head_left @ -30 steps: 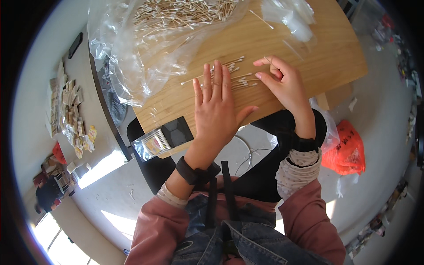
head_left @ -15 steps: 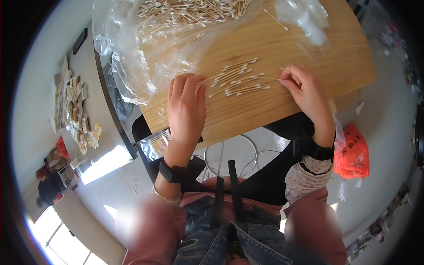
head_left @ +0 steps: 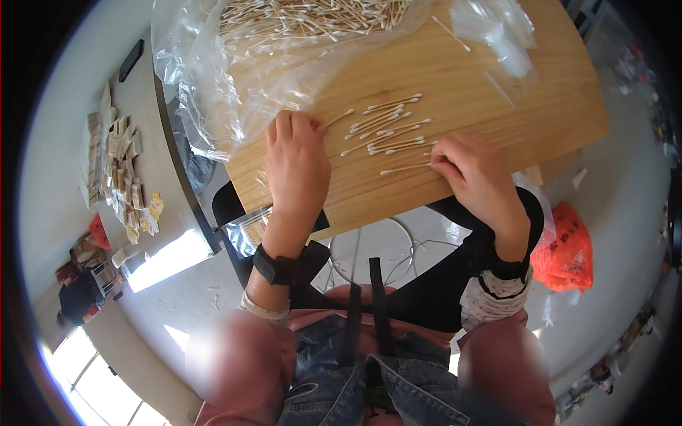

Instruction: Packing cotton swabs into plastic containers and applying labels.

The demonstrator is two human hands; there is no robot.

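My left hand [head_left: 297,160] is closed over the wooden table [head_left: 469,106], pinching a cotton swab [head_left: 339,117] whose white tip points up and to the right. Lower on the right, my right hand [head_left: 474,174] pinches another cotton swab [head_left: 405,169] that sticks out to the left from its fingertips. Between the hands lies a loose row of several cotton swabs [head_left: 387,126], roughly parallel and slanting. The ends of both held swabs are hidden by my fingers.
A large clear plastic bag [head_left: 213,106] with a big heap of cotton swabs [head_left: 312,18] covers the far left. Clear plastic sleeves [head_left: 497,35] and a single swab [head_left: 451,34] lie at the far right. An orange-red bag [head_left: 565,248] stands beyond the table's right edge; packed bundles [head_left: 124,177] lie leftward.
My right hand has moved down and slightly left, bringing its swab to the near side of the row. A swab tip now shows out of my left hand.
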